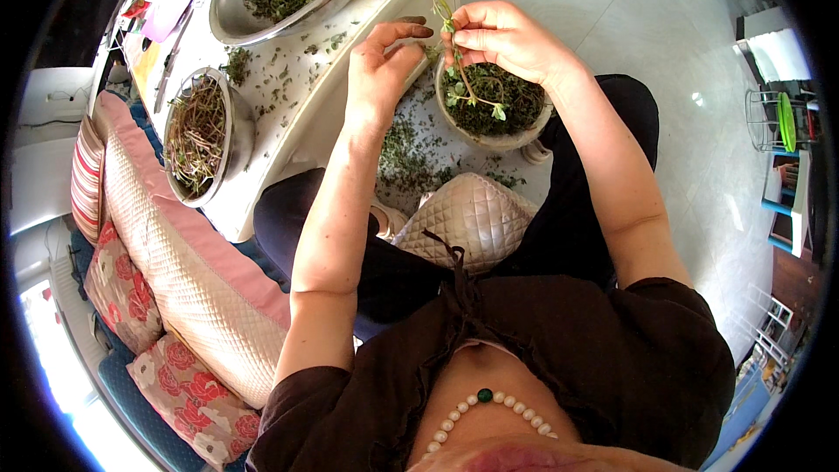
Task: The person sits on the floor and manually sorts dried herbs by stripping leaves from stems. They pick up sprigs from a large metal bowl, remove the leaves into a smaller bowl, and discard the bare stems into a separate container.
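Observation:
My right hand pinches a long leafy green sprig between thumb and fingers. One end of the sprig rises above the hand, while a reddish stem with small leaves hangs below. Under it stands a pale round bucket filled with dark green plants. Just left of the sprig, my left hand has its thumb and forefinger apart, with nothing visible between them. Its fingertips look darkened with dirt.
On the white table at left are a large metal basin of leafy greens and a metal pot of bare stems. Loose leaves litter the floor between my legs. A cushioned sofa runs along the left.

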`<state>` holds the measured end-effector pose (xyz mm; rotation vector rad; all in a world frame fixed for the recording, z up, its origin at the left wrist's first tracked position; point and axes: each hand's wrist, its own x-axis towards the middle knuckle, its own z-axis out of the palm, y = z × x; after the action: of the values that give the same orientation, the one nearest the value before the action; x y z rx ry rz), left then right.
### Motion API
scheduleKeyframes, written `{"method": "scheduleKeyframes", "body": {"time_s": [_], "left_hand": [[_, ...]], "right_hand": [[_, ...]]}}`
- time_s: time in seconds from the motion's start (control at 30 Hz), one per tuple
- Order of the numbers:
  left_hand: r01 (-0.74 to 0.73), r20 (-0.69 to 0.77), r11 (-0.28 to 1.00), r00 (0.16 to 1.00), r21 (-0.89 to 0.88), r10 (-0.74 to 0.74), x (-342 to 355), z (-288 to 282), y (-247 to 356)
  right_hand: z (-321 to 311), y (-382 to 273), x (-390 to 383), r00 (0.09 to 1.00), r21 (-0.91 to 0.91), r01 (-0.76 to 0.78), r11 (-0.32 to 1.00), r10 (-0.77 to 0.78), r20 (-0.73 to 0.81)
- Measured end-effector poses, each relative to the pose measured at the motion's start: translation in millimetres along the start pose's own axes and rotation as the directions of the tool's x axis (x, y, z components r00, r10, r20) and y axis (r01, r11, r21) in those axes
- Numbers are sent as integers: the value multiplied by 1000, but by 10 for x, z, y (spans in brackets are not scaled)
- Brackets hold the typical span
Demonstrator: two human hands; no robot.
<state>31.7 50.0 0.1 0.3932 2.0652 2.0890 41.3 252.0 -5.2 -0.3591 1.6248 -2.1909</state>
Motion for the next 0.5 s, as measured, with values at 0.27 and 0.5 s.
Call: {"method": "scheduleKeyframes", "body": {"time_s": [0.27,0.5], "left_hand": [[59,102,987,992,151,-75,-40,35,49],[-238,56,846,969,477,241,-68,109,51]], "right_hand": [[9,28,19,993,-123,36,992,-49,-110],[80,14,20,994,-186,24,982,-44,-102]]}}
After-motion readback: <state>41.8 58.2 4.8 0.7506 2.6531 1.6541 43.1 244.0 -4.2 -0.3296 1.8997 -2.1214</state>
